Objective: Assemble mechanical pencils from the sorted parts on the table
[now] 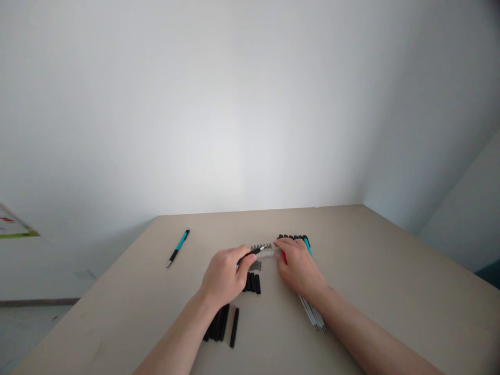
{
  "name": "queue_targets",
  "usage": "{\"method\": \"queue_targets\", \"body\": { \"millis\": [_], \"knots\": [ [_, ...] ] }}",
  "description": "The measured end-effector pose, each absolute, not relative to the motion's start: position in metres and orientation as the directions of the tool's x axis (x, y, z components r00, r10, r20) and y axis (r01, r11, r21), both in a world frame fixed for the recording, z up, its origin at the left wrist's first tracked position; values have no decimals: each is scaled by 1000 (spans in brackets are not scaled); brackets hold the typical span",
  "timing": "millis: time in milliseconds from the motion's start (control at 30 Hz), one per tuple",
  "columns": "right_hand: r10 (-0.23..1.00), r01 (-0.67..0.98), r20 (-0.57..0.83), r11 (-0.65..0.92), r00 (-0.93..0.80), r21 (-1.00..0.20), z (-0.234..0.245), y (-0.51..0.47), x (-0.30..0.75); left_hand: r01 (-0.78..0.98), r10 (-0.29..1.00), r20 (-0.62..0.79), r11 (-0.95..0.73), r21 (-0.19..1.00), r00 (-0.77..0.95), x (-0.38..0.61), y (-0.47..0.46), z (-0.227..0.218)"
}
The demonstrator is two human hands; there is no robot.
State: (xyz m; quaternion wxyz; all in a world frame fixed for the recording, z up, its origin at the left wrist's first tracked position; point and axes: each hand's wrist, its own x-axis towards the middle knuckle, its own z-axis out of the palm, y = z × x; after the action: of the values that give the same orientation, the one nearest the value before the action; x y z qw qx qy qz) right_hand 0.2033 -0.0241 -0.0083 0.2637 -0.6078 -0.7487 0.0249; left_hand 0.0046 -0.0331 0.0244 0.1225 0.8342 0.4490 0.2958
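Observation:
My left hand point(226, 273) is closed around a pen point(254, 251) with a black grip and a silver tip that points right; a bit of blue barrel shows by the palm. My right hand point(299, 263) bends over small parts, thumb and index close together; whatever they hold is too small to make out. Something red point(284, 256) shows beneath its fingers. Between the hands lie a row of small silver cone tips point(260, 246), a row of clear pieces point(266, 254) and some springs point(256, 265), partly covered by the left hand.
Short black grips point(252, 284) and longer black tubes point(234, 328) lie near my left wrist. White refills point(312, 315) stretch under my right wrist. Black-ended blue barrels point(307, 244) sit behind the right hand. A blue pen point(178, 248) lies left on the table point(136, 291), before a wall.

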Motion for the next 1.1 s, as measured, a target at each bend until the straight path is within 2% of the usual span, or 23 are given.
{"method": "queue_targets", "body": {
  "millis": [233,500,800,1100],
  "knots": [
    [882,856,463,307,-92,-415,-7,-26,202,724,836,347,-544,425,425,5,-32,24],
    [792,756,606,441,-75,-483,0,-29,198,826,880,304,-457,329,366,6,-31,23],
    [788,702,609,483,-89,-523,6,-35,194,861,901,251,-419,289,354,8,-31,21],
    [771,630,620,556,-147,-542,8,-39,192,862,901,262,-416,290,347,9,-31,20]
  ]
}}
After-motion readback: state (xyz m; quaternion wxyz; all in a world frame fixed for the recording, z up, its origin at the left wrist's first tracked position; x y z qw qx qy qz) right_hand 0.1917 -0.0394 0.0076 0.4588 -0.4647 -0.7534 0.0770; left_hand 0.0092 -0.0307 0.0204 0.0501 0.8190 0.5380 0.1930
